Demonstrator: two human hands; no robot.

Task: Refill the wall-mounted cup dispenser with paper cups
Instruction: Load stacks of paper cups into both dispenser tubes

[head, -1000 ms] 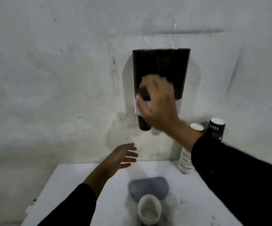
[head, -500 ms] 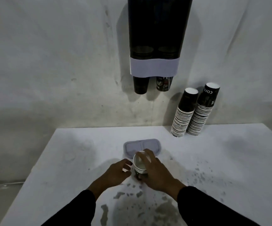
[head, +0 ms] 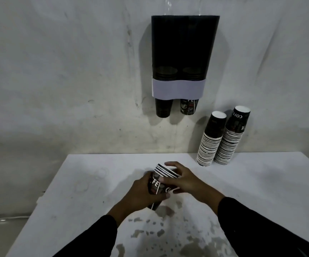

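A white counter (head: 94, 201) stands against the wall. Above it hangs the dark cup dispenser (head: 182, 52), cup bottoms poking out below. Two tall cup stacks (head: 222, 138) lean at the wall. Left hand (head: 142, 193) and right hand (head: 187, 180) both grip a short nested cup stack (head: 162, 179), tilted, above the counter.

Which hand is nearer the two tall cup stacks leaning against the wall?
Right. The right hand is closer to the tall cup stacks; the left hand is farther left.
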